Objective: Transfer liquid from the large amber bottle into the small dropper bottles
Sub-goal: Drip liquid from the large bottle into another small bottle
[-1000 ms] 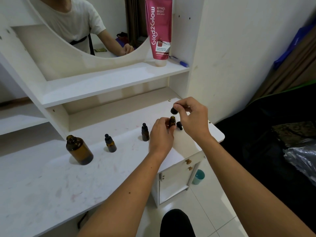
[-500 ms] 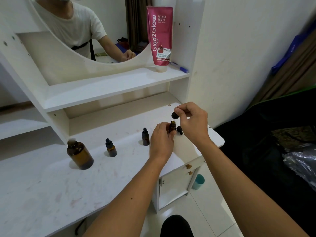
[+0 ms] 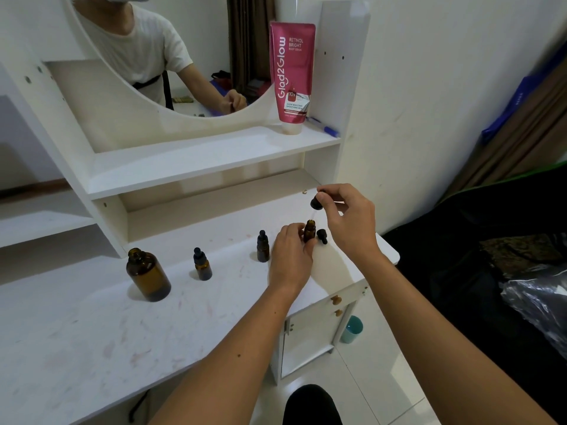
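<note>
The right hand [image 3: 349, 216], right of centre, has lifted a black dropper cap [image 3: 316, 203] slightly higher than a moment ago, its thin glass tube now above the open neck of the small dropper bottle [image 3: 310, 230]. The left hand [image 3: 290, 256] pinches that bottle upright on the white tabletop [image 3: 92, 332]. Judging by this, it is being filled or recapped. Another cap [image 3: 322, 235] lies beside it. The large amber bottle [image 3: 148, 274], glossy, round and uncapped, stands at the left, with two capped bottles [image 3: 202, 265] between.
</note>
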Motion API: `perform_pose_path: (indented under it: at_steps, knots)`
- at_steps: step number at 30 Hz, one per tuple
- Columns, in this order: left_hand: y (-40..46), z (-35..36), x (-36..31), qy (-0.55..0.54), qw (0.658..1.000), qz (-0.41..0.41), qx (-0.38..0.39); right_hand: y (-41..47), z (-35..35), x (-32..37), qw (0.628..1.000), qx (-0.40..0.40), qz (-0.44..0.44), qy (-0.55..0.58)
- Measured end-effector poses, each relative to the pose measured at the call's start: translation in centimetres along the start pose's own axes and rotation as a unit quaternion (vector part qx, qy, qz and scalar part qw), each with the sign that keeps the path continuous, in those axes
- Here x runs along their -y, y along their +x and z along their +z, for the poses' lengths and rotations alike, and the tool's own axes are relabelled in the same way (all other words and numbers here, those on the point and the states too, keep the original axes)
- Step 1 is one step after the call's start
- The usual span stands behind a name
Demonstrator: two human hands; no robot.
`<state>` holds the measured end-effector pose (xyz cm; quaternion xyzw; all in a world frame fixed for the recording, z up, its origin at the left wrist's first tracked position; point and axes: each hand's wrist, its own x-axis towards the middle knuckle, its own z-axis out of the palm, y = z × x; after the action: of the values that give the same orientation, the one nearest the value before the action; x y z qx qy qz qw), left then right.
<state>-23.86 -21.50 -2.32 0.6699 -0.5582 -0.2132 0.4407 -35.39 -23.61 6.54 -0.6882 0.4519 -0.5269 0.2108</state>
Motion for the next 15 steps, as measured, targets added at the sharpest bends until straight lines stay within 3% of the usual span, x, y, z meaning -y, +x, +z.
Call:
perform_pose_path:
  at_steps: [7,15]
  knots:
    - [-3.0,-2.3,-0.5,-0.037,0.999,-0.002,0.04,0.2,-1.2,2.9,0.998,-0.037,-0.042,-0.006]
    - [-7.7,-7.6,1.7,-0.118,0.99,-0.016,0.081,-1.8,0.5,7.2,0.997,-0.026,-0.071,-0.011]
